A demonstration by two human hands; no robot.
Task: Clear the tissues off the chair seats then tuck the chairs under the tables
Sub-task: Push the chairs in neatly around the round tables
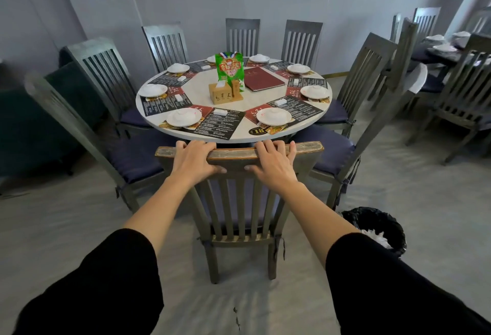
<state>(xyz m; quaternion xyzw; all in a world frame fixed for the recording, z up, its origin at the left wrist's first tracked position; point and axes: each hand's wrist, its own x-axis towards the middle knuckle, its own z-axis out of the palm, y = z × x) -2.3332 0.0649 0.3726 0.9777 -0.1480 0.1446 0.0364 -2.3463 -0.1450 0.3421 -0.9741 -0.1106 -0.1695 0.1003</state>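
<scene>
A grey wooden chair with a slatted back stands right in front of me, facing the round white table. My left hand and my right hand both grip its top rail, fingers curled over the far side and thumbs on the near face. Its dark blue seat cushion shows between the slats and reaches under the table's near edge. No tissue is visible on that seat. White crumpled tissues lie inside a black-lined bin on the floor to my right.
Several more grey chairs ring the table, among them one at the near left and one at the near right with bare blue cushions. Plates, menus, a tissue box and a green packet cover the table. A second set table stands at far right.
</scene>
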